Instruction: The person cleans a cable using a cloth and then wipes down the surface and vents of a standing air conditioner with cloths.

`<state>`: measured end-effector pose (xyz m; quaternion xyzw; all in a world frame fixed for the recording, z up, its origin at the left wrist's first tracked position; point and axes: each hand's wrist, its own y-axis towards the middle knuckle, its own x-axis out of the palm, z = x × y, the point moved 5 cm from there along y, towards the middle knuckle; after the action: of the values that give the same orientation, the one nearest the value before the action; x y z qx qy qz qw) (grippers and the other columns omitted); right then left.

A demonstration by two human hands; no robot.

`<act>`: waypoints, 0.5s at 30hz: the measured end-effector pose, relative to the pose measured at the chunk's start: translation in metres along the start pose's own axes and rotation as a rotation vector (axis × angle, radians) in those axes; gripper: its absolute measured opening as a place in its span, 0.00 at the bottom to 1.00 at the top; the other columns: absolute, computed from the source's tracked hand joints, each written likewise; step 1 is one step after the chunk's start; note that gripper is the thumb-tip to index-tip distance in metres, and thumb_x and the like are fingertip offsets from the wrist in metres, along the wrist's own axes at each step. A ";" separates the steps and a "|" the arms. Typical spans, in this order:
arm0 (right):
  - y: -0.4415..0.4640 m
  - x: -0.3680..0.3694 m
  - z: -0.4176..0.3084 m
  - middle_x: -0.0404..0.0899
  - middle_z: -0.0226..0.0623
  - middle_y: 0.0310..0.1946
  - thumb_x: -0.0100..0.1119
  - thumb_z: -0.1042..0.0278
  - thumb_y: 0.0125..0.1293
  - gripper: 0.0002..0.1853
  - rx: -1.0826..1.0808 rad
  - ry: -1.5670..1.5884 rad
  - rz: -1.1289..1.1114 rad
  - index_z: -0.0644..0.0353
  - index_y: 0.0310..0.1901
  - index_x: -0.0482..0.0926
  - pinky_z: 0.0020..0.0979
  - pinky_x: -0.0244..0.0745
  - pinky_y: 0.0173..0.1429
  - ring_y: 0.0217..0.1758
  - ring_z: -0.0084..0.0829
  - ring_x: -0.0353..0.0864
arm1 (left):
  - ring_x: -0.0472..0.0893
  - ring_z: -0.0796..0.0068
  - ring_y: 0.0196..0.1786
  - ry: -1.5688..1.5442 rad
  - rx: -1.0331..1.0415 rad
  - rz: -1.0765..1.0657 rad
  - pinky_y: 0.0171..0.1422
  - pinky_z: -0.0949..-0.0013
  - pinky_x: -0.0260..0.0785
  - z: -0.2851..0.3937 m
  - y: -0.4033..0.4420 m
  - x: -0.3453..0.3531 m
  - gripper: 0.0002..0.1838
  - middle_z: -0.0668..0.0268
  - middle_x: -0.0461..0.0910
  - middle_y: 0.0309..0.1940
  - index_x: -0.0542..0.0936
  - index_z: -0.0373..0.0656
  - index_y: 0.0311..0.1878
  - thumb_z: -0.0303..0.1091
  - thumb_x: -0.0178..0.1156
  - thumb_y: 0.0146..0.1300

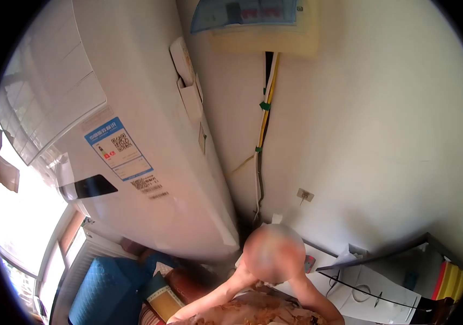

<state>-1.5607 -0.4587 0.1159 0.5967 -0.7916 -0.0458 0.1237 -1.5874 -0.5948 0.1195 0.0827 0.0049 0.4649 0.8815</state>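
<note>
Left hand [257, 259], right hand [292, 259] | blurred, can't tell grip | red-grey object [310, 264] beside right hand

The left hand [252, 264] and right hand [293, 263] meet in a blurred patch that hides the fingers. From there, a tall white appliance [150, 103] blocks ten to eleven o'clock, and cables [264, 106] run down the wall [388, 124] at twelve. A hand could pass upward toward two o'clock, along that wall's face, right of the socket [305, 195] at one. A dark frame [429, 239] stands in the way at three; a blue cushion [104, 287] bulks between eight and nine.
</note>
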 end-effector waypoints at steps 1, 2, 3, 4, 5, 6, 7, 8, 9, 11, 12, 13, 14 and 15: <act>-0.002 0.002 -0.010 0.85 0.29 0.36 0.59 0.70 0.73 0.10 -0.007 0.011 -0.016 0.68 0.49 0.83 0.22 0.74 0.44 0.39 0.16 0.77 | 0.62 0.62 0.74 0.115 0.058 0.020 0.77 0.60 0.54 -0.001 -0.003 -0.001 0.57 0.52 0.55 0.77 0.48 0.43 0.80 0.32 0.76 0.52; -0.002 0.004 -0.016 0.85 0.29 0.36 0.59 0.71 0.73 0.10 -0.019 0.026 -0.030 0.67 0.49 0.83 0.22 0.74 0.44 0.39 0.16 0.77 | 0.62 0.63 0.74 0.234 0.118 0.036 0.76 0.61 0.56 -0.005 -0.003 -0.005 0.57 0.52 0.54 0.78 0.48 0.44 0.80 0.28 0.75 0.52; -0.003 0.004 -0.015 0.85 0.29 0.40 0.59 0.71 0.73 0.10 0.003 0.072 -0.049 0.68 0.49 0.83 0.22 0.74 0.48 0.41 0.17 0.78 | 0.63 0.64 0.73 0.298 0.128 0.058 0.76 0.62 0.57 -0.003 -0.005 -0.010 0.57 0.53 0.55 0.77 0.48 0.45 0.80 0.26 0.74 0.52; 0.003 0.001 -0.002 0.83 0.29 0.44 0.58 0.71 0.74 0.10 -0.023 0.032 -0.102 0.68 0.49 0.83 0.23 0.74 0.52 0.45 0.19 0.79 | 0.64 0.64 0.73 0.363 0.138 0.080 0.75 0.63 0.58 -0.001 -0.006 -0.015 0.57 0.53 0.55 0.77 0.48 0.46 0.80 0.23 0.73 0.51; 0.006 -0.005 0.004 0.83 0.28 0.45 0.56 0.71 0.74 0.10 -0.043 0.120 -0.069 0.68 0.50 0.82 0.23 0.74 0.53 0.46 0.20 0.79 | 0.65 0.65 0.72 0.371 0.102 0.108 0.74 0.63 0.59 0.005 -0.006 -0.023 0.56 0.54 0.57 0.77 0.48 0.47 0.80 0.22 0.72 0.52; 0.013 -0.006 0.000 0.82 0.28 0.46 0.55 0.71 0.75 0.11 -0.061 0.206 -0.035 0.68 0.50 0.81 0.24 0.74 0.54 0.47 0.21 0.80 | 0.66 0.66 0.71 0.378 0.065 0.138 0.73 0.64 0.59 0.012 -0.008 -0.031 0.55 0.54 0.58 0.76 0.48 0.47 0.80 0.20 0.70 0.52; 0.022 -0.008 -0.008 0.83 0.30 0.45 0.54 0.71 0.75 0.11 -0.069 0.229 -0.004 0.68 0.52 0.80 0.25 0.74 0.54 0.46 0.23 0.80 | 0.69 0.67 0.68 0.376 0.026 0.194 0.71 0.64 0.62 0.017 -0.013 -0.042 0.52 0.54 0.64 0.73 0.52 0.46 0.79 0.19 0.68 0.51; 0.024 -0.014 -0.001 0.83 0.32 0.44 0.55 0.71 0.75 0.12 0.024 0.264 -0.003 0.67 0.54 0.80 0.25 0.76 0.50 0.42 0.22 0.81 | 0.72 0.68 0.66 0.378 0.041 0.269 0.70 0.63 0.64 0.029 -0.017 -0.054 0.45 0.56 0.72 0.67 0.62 0.42 0.74 0.20 0.68 0.50; 0.029 -0.015 0.003 0.83 0.34 0.43 0.54 0.73 0.75 0.12 0.060 0.291 -0.039 0.67 0.54 0.80 0.25 0.77 0.47 0.40 0.22 0.82 | 0.73 0.68 0.64 0.370 0.108 0.332 0.70 0.63 0.64 0.050 -0.021 -0.062 0.41 0.56 0.75 0.63 0.67 0.40 0.70 0.20 0.67 0.49; 0.043 -0.012 0.003 0.84 0.37 0.42 0.55 0.78 0.72 0.12 0.127 0.216 -0.094 0.67 0.54 0.78 0.23 0.76 0.39 0.36 0.21 0.82 | 0.75 0.68 0.61 0.468 0.240 0.470 0.69 0.62 0.65 0.086 -0.027 -0.081 0.34 0.58 0.78 0.58 0.73 0.37 0.63 0.21 0.65 0.48; 0.052 -0.006 -0.002 0.84 0.37 0.42 0.56 0.79 0.71 0.12 0.116 0.228 -0.081 0.67 0.54 0.77 0.22 0.76 0.39 0.37 0.21 0.82 | 0.76 0.67 0.60 0.574 0.304 0.546 0.68 0.62 0.66 0.101 -0.030 -0.092 0.31 0.58 0.78 0.56 0.75 0.37 0.60 0.21 0.65 0.47; 0.060 0.003 -0.007 0.83 0.37 0.42 0.57 0.81 0.69 0.12 0.105 0.238 -0.070 0.67 0.53 0.76 0.22 0.76 0.39 0.37 0.20 0.82 | 0.76 0.65 0.59 0.707 0.436 0.592 0.68 0.62 0.66 0.121 -0.028 -0.100 0.31 0.57 0.78 0.56 0.74 0.37 0.60 0.20 0.63 0.47; 0.069 0.010 -0.011 0.83 0.37 0.42 0.58 0.82 0.68 0.12 0.091 0.247 -0.058 0.67 0.53 0.75 0.22 0.76 0.39 0.38 0.20 0.82 | 0.75 0.64 0.60 0.808 0.556 0.635 0.69 0.61 0.65 0.136 -0.029 -0.109 0.32 0.57 0.78 0.56 0.73 0.38 0.61 0.19 0.63 0.47; 0.080 0.018 -0.011 0.82 0.37 0.41 0.61 0.82 0.66 0.13 0.076 0.228 -0.068 0.66 0.52 0.73 0.22 0.77 0.42 0.39 0.21 0.82 | 0.76 0.61 0.58 0.871 0.625 0.715 0.67 0.60 0.66 0.151 -0.026 -0.113 0.32 0.55 0.78 0.54 0.73 0.38 0.59 0.18 0.64 0.46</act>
<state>-1.6372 -0.4520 0.1465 0.6286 -0.7530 0.0480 0.1887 -1.6173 -0.7234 0.2570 0.1356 0.4697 0.6978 0.5236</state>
